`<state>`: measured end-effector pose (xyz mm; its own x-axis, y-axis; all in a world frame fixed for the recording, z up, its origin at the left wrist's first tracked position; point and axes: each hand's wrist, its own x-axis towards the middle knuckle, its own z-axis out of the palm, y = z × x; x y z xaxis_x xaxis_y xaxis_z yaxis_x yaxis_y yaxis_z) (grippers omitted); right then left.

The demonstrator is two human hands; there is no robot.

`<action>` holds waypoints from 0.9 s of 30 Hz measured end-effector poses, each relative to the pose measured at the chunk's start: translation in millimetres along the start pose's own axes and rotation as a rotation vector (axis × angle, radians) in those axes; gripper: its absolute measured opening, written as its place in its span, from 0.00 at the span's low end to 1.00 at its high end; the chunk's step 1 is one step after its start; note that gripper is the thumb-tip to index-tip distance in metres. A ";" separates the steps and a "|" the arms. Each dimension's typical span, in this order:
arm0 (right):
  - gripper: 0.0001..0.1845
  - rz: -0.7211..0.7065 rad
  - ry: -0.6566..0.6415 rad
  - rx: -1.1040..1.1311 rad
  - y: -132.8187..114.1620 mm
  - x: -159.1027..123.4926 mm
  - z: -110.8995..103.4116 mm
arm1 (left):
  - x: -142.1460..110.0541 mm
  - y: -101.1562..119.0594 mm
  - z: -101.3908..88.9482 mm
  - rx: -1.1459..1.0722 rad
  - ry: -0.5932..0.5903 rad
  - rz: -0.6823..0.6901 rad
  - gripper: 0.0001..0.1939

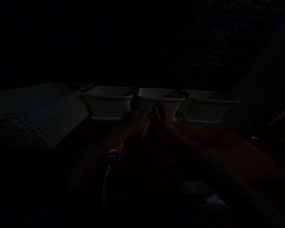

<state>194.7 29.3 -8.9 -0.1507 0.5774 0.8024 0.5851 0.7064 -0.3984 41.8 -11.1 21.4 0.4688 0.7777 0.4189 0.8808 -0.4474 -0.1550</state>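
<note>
The picture is very dark. My left hand (134, 122) and my right hand (163, 118) meet over a wooden table (228, 148), just in front of the middle white tub (160, 98). Both hands have their fingers closed and pinch a small yellowish object (146, 128) between them. I cannot make out what the object is. The fingertips of both hands touch at its top end.
Three white tubs stand in a row at the back: left (108, 101), middle, right (205, 106). A large white perforated basket (35, 117) lies at the left. A lit phone (112, 153) with a cable lies under my left forearm. Papers (199, 190) lie near the front.
</note>
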 end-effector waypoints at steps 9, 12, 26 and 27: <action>0.26 0.223 0.097 0.261 7.6 -0.6 5.7 | -0.4 0.6 0.6 -0.020 -0.002 0.020 0.22; 0.27 0.197 0.056 0.185 6.0 0.2 1.7 | -1.7 1.2 -1.8 -0.028 -0.003 0.030 0.21; 0.28 0.221 0.150 0.177 13.1 1.4 -1.3 | -4.3 2.2 -4.0 -0.058 0.078 -0.062 0.26; 0.28 0.223 0.164 0.177 13.6 1.6 -1.8 | -4.1 2.2 -4.0 -0.072 0.093 -0.054 0.25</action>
<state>203.9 39.1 -12.2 0.1047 0.6621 0.7420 0.4398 0.6384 -0.6317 41.5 -17.0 23.0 0.4095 0.7587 0.5066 0.8960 -0.4389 -0.0670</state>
